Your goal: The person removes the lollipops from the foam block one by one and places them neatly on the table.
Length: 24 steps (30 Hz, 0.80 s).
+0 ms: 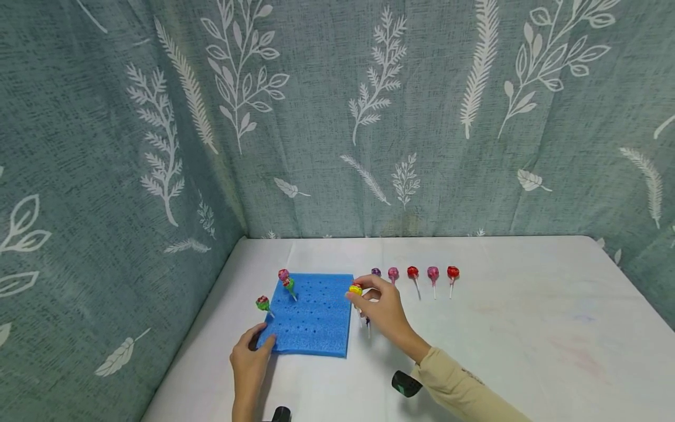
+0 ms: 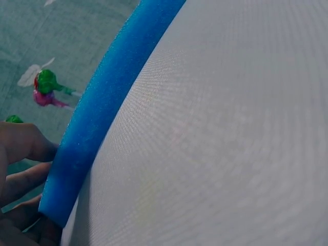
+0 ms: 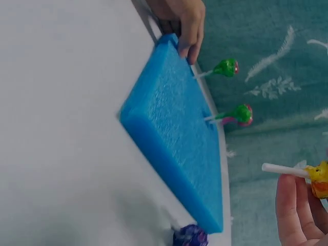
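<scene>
A blue foam board (image 1: 316, 319) dotted with small holes lies on the table. My left hand (image 1: 246, 363) grips its near left corner, thumb and fingers on either side; in the left wrist view the fingers touch the board's end. With thumb and fingertips, my right hand (image 1: 389, 310) pinches a yellow lollipop (image 1: 355, 289) over the board's right edge. Its white stick shows in the right wrist view, clear of the foam. Two green lollipops (image 3: 225, 67) and a pink one (image 1: 283, 274) stand by their sticks along the board's left side.
Right of the board, a row of red lollipops (image 1: 453, 272), pink lollipops (image 1: 433, 273) and a purple lollipop (image 1: 375, 272) lies on the white table (image 1: 506, 340). Another purple lollipop (image 3: 189, 236) is beside the board, partly behind my right hand. A leaf-patterned curtain (image 1: 327, 117) borders the table.
</scene>
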Motion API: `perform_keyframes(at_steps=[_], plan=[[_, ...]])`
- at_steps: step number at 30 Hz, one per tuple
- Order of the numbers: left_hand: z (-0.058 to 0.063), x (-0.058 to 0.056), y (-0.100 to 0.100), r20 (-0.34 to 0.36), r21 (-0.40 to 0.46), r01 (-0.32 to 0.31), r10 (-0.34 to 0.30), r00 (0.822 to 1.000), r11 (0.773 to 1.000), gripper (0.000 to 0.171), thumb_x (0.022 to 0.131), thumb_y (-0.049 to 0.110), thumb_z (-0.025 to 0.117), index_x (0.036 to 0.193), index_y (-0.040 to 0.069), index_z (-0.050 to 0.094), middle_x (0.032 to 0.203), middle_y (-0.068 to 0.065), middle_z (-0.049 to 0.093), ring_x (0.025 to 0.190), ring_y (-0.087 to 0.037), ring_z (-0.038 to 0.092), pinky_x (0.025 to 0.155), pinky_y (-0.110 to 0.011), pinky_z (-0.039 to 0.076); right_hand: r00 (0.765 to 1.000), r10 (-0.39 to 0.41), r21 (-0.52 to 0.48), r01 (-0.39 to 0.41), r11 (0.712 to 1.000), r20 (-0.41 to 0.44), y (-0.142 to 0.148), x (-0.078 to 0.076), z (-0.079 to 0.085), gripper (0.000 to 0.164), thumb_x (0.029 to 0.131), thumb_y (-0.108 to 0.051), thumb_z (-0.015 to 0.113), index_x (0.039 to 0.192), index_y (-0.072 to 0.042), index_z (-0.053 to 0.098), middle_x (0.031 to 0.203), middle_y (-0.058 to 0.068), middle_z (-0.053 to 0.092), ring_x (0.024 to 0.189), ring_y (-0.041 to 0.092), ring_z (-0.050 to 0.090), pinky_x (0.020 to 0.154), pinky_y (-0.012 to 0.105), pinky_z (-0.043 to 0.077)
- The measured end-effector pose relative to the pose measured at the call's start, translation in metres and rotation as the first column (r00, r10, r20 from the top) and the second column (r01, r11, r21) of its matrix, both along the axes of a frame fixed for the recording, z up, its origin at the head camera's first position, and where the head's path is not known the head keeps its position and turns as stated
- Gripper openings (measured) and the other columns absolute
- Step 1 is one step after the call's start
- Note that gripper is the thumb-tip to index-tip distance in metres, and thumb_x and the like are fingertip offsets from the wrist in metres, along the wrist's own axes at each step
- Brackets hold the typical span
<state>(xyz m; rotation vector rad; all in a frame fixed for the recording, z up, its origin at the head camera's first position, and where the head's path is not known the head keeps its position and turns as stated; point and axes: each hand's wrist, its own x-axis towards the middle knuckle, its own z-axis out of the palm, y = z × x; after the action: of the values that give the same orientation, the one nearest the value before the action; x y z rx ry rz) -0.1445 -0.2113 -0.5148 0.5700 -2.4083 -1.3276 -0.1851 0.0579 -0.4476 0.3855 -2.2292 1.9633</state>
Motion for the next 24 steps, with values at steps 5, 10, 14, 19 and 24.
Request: perform_keyframes(at_steps=[5,10,14,19,24], plan=[[0.001,0.0,-0.001,0.0,0.004,-0.002,0.002,1.0,1.0,0.039,0.082,0.006,0.066,0.12,-0.001,0.061,0.126,-0.026,0.054,0.119,-0.042,0.048,0.099,-0.049,0.041,0.998,-0.056,0.039,0.055,0.998,0.031,0.007,0.0,-0.003,0.024,0.083,-0.012,0.072,0.104,-0.003,0.065,0.098,0.008,0.063,0.065,0.021,0.058,0.053,0.025,0.053],[0.001,-0.001,-0.003,0.0,-0.002,-0.005,0.005,1.0,1.0,0.038,0.083,0.006,0.066,0.12,-0.001,0.06,0.126,-0.026,0.054,0.119,-0.042,0.048,0.1,-0.049,0.041,0.992,-0.099,0.035,0.096,0.995,0.085,0.013,0.002,-0.008,0.024,0.082,-0.007,0.072,0.104,-0.001,0.064,0.098,0.013,0.063,0.06,0.034,0.058,0.056,0.039,0.056],[0.001,-0.001,-0.004,0.003,-0.001,-0.009,0.009,1.0,1.0,0.038,0.083,0.006,0.066,0.12,-0.001,0.06,0.126,-0.026,0.054,0.119,-0.042,0.049,0.099,-0.049,0.041,0.987,-0.101,0.033,0.098,0.995,0.122,0.022,0.001,-0.015,0.026,0.081,-0.014,0.074,0.103,-0.004,0.066,0.095,0.008,0.063,0.055,0.024,0.058,0.054,0.032,0.056],[-0.001,-0.001,-0.003,0.006,0.002,-0.006,0.006,1.0,1.0,0.039,0.082,0.006,0.066,0.12,-0.002,0.06,0.126,-0.027,0.053,0.118,-0.043,0.049,0.098,-0.05,0.043,0.98,-0.125,0.056,0.118,0.991,0.153,0.032,0.0,-0.026,0.026,0.08,-0.017,0.076,0.101,-0.005,0.066,0.092,0.008,0.063,0.051,0.02,0.058,0.052,0.029,0.054],[0.0,-0.001,0.0,0.01,0.01,-0.012,0.012,1.0,1.0,0.039,0.082,0.006,0.066,0.12,-0.002,0.06,0.126,-0.027,0.053,0.119,-0.043,0.049,0.098,-0.05,0.042,0.964,-0.186,0.132,0.163,0.978,0.188,0.041,0.001,-0.037,0.025,0.08,-0.019,0.076,0.1,-0.008,0.066,0.094,0.008,0.062,0.051,0.019,0.057,0.053,0.026,0.053]])
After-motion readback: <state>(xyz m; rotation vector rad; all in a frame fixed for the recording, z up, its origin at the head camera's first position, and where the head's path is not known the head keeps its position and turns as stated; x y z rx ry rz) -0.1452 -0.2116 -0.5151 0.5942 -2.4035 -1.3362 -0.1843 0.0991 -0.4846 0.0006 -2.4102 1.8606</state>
